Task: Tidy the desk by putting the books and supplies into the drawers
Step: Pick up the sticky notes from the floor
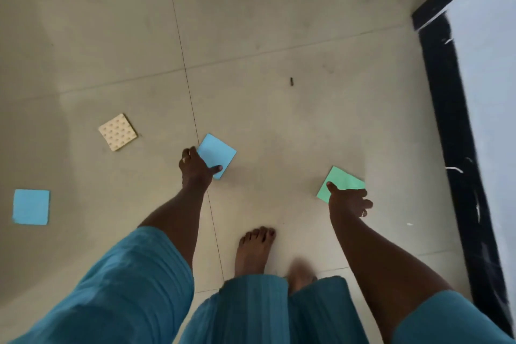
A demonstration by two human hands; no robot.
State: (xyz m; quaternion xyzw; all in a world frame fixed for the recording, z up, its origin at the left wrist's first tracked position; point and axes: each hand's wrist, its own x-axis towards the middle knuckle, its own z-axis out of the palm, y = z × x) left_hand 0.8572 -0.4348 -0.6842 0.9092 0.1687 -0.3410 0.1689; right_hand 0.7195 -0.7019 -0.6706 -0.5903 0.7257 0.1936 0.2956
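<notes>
Over pale floor tiles [279,22], left hand [195,169] pinches blue pad [217,152] jutting rightward; right hand [349,202] pinches green pad [344,181] ahead.

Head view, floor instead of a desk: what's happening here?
A person stands barefoot on the tiled floor, reaching down. The left hand pinches a blue pad and the right hand pinches a green pad; whether either is off the floor yet is unclear. Another blue square and a cream dotted square lie on the tiles to the left.
</notes>
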